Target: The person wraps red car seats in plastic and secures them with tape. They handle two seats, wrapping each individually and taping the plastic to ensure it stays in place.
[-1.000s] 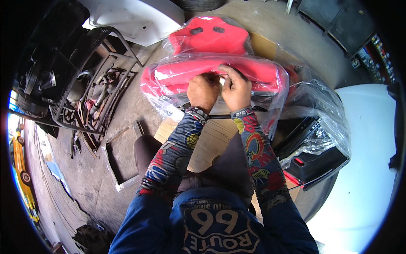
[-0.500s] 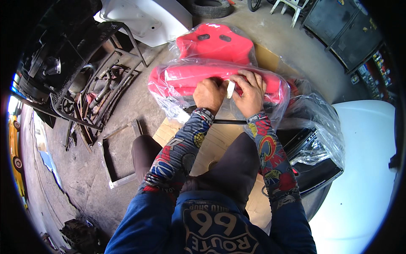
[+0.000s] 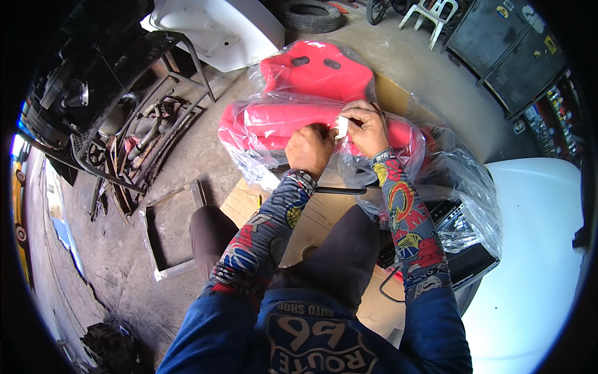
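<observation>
A red bucket seat (image 3: 314,70) wrapped in clear plastic (image 3: 240,163) lies in front of me, its backrest with two slots pointing away. Over the near part of the seat my hands meet at a small white tag or strip (image 3: 342,126). My right hand (image 3: 367,129) pinches the strip between thumb and fingers. Curled up against its left side is my left hand (image 3: 309,148), fingertips bent inward; what they grip is hidden. A black bar (image 3: 339,190) shows just below my wrists, across the near side of the seat.
Flattened cardboard (image 3: 311,218) lies beneath the seat and between my legs. On the right are black metal parts in plastic (image 3: 464,227) and a pale blue-white panel (image 3: 529,249). At left stand a metal frame (image 3: 174,271) and a rack of scrap parts (image 3: 140,140).
My right hand has drawn its fingers together on the white strip, which now sits more crumpled. The left hand stays nearly in place. The view has shifted slightly.
</observation>
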A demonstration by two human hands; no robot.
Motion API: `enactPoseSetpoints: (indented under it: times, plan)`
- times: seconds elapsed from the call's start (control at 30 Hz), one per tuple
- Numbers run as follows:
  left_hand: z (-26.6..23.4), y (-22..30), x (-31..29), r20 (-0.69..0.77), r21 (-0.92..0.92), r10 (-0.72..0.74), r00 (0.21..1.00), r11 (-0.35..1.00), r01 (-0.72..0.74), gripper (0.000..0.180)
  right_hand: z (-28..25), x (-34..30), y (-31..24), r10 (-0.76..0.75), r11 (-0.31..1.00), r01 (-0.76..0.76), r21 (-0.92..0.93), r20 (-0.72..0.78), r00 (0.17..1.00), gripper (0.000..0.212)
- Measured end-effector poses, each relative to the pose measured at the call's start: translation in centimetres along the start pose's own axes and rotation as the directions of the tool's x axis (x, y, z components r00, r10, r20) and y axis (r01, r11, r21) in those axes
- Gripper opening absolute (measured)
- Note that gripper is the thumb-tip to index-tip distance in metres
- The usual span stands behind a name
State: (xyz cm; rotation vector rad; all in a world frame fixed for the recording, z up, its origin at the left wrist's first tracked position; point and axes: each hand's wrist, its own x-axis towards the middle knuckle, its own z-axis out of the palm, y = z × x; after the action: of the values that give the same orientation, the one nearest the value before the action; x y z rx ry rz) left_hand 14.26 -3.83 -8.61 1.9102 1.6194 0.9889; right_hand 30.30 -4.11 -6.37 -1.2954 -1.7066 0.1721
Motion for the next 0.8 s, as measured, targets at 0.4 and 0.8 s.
enactPoseSetpoints:
  times: [0.4,0.8]
  plan:
    - [0.2,-0.4,0.0,0.016,0.008,0.072,0.997,0.997,-0.072,0.035,1.6,4.7,2.8,0.407,0.907,-0.402,-0.123,0.015,0.913,0.019]
    - [0.7,-0.6,0.0,0.051,0.197,0.182,0.982,0.962,-0.189,0.034,4.0,5.8,5.6,0.459,0.830,-0.406,-0.382,0.054,0.887,0.008]
